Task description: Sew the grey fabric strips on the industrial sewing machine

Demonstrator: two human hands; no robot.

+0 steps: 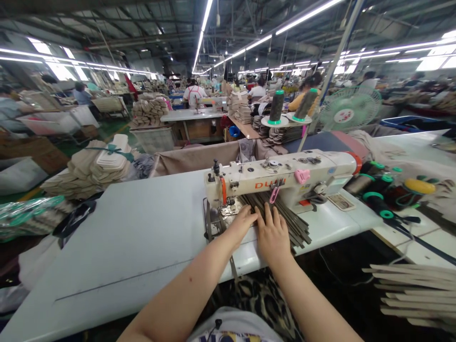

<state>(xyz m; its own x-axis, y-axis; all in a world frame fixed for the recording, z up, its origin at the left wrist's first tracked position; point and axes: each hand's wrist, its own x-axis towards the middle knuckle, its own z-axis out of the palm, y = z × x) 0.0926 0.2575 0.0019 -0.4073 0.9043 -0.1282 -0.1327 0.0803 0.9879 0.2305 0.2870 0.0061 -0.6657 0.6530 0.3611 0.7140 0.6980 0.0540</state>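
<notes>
While both forearms reach forward from the bottom of the view, the left hand [239, 223] and the right hand [272, 232] lie side by side, palms down, on a bundle of dark strips [288, 219] in front of the sewing machine [281, 178]. One machine stands on the pale counter [135, 237], and the strips fan out under its arm and toward the right; they are too many and too close together to count. The left hand's fingers [249, 216] are stretched flat and point at the needle plate [230, 207], their tips just beside it. The right hand's fingers [272, 214] are spread, flat and unclenched, pressing on the strips and gripping nothing. The two hands touch at the thumbs.

Behind the machine, two thread cones [277, 107] with green tops stand upright on white discs, and one green fan [351, 108] sits to their right. At least four more spools [374, 197] with green ends lie on the counter at the right. One pink clip [302, 175] sits on the machine's front.
</notes>
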